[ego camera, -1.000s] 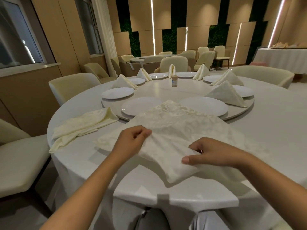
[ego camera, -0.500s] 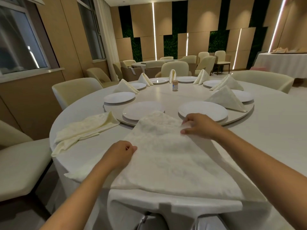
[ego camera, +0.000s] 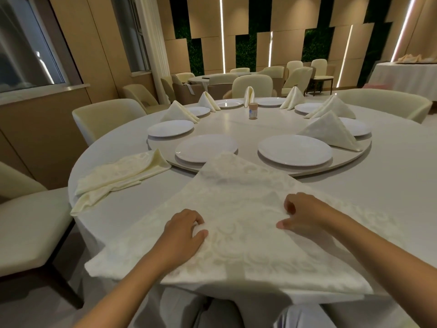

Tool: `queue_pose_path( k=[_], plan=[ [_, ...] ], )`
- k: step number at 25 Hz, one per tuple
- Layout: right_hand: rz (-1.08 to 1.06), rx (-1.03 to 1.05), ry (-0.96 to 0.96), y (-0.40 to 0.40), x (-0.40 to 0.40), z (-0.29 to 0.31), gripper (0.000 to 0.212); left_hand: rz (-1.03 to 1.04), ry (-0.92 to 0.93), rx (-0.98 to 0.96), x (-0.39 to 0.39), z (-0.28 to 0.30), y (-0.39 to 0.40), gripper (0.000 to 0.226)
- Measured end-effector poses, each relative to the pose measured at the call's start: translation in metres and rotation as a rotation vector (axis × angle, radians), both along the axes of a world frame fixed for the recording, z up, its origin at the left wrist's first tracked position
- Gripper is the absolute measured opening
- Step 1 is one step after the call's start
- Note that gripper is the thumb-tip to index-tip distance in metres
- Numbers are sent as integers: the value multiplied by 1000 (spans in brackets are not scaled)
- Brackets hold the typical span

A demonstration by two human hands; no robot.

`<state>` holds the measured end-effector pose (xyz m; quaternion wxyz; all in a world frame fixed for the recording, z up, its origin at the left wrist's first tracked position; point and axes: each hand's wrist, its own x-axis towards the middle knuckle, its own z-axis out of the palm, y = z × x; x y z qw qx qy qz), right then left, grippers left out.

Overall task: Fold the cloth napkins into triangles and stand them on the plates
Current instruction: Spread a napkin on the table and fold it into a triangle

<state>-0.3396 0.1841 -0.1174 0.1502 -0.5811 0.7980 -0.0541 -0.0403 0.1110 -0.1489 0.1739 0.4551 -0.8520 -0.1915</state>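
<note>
A cream patterned napkin (ego camera: pixel 236 209) lies flat on the white table as a big triangle, its tip pointing away from me toward the turntable and its long edge at the table's near rim. My left hand (ego camera: pixel 184 233) rests on the napkin left of its middle, curled fingers and thumb pinching the cloth. My right hand (ego camera: pixel 300 216) is a little to the right and pinches the cloth between thumb and fingers. Two bare white plates (ego camera: pixel 205 147) (ego camera: pixel 295 150) sit just beyond the tip. A folded napkin (ego camera: pixel 331 131) stands on a plate at right.
Unfolded spare napkins (ego camera: pixel 118 176) lie at the left of the table. The round turntable (ego camera: pixel 354 157) carries another bare plate (ego camera: pixel 170 127), several plates with standing napkins and a small bottle (ego camera: pixel 253 111). Cream chairs (ego camera: pixel 106 117) ring the table.
The napkin was folded over into a flat triangle. My right hand came back from the napkin's far tip to its middle, and my left hand shifted right onto the cloth.
</note>
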Motion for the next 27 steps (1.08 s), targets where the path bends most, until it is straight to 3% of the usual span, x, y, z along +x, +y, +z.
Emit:
queue_pose_path(
  k=[5,8,10,13,18,21,24,27],
  plan=[
    [21,132,-40,8,5,19,36,33,-37,-28,-7,4,9,14],
    [6,-93,-198,-4,7,26,40,100,173,14,-10,9,14,17],
    [-3,-286,-210,-24,13,35,42,184,229,-82,-9,19,8,18],
    [-13,-413,-101,-71,31,48,27,309,149,-271,-13,30,-18,20],
    [-30,-468,27,-149,36,31,20,437,-21,-269,-29,17,-76,20],
    [-13,-448,-39,-178,31,12,20,463,-68,-117,-38,8,-108,10],
    [-39,-446,-157,-190,27,-3,24,433,119,172,-49,9,-131,26],
    [-52,-436,-287,-199,22,-6,13,359,217,258,-63,11,-143,26]
  ],
)
